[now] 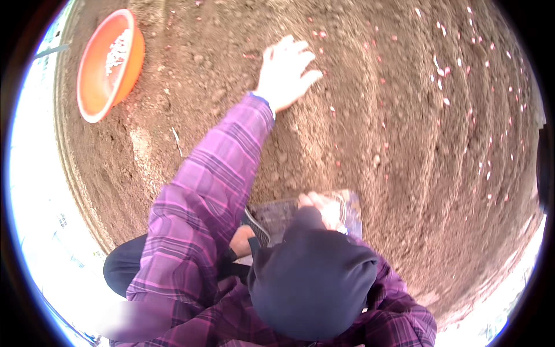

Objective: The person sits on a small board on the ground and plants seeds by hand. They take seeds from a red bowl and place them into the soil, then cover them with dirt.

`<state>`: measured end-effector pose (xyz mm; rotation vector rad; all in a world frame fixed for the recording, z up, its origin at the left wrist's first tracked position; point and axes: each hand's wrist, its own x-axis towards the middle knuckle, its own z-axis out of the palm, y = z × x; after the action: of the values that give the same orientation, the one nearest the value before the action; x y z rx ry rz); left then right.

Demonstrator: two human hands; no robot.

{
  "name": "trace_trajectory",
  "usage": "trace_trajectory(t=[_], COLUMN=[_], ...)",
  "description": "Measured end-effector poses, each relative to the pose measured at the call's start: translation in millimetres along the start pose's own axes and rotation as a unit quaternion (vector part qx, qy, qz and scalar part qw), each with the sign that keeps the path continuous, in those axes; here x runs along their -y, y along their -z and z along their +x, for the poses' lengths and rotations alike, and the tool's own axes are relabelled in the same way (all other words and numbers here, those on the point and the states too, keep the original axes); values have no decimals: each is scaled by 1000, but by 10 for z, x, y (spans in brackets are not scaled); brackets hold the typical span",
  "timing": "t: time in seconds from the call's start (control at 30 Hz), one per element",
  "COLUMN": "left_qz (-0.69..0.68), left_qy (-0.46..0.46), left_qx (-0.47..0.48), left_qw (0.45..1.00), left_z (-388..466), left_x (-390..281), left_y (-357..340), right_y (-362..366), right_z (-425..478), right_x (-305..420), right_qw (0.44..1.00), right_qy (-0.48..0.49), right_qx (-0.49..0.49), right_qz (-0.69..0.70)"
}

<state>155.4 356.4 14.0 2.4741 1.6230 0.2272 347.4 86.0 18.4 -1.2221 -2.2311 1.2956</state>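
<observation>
My left hand (288, 73), bright and overexposed, is palm down over the brown soil (277, 160), its fingers spread and nothing visible in them. Its arm wears a purple plaid sleeve. Small pink and white pieces (442, 71), too small to name surely, lie scattered on the soil to the right. My right hand (325, 210) is low at the centre, by the edge of a flat worn board (277, 214). A dark rounded cloth-covered shape partly hides it, and whether it holds anything is unclear.
An orange plastic basin (93, 82) with small whitish pieces inside stands tilted in view at the upper left. A shoe (258, 227) rests at the board, beside a bent dark-clothed leg (123, 264). Shallow furrows run through the soil at right.
</observation>
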Motion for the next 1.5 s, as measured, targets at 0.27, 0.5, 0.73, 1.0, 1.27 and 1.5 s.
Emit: trace_trajectory(t=[0.27,0.5,0.73,1.0,1.27,1.5], left_qz=[-43,-28,-36,-50,-36,-37], left_qy=[21,50,64,66,64,69], left_qx=[-111,-118,-108,-63,-66,-52], left_qw=[993,991,991,995,995,996], left_z=[-268,-240,-294,-506,-688,-832], left_x=[-173,-257,-315,-487,-618,-682], left_y=[-134,-161,-132,-64,-80,-53], right_y=[-29,2,1,38,-86,-198], right_z=[74,79,59,54,7,-5], right_x=[178,175,217,209,159,74], right_qw=[999,997,998,998,996,997], right_qy=[-40,20,10,21,-5,13], right_qx=[-15,-60,-44,-52,-54,-57], right_qz=[-15,-34,-36,-23,-67,-60])
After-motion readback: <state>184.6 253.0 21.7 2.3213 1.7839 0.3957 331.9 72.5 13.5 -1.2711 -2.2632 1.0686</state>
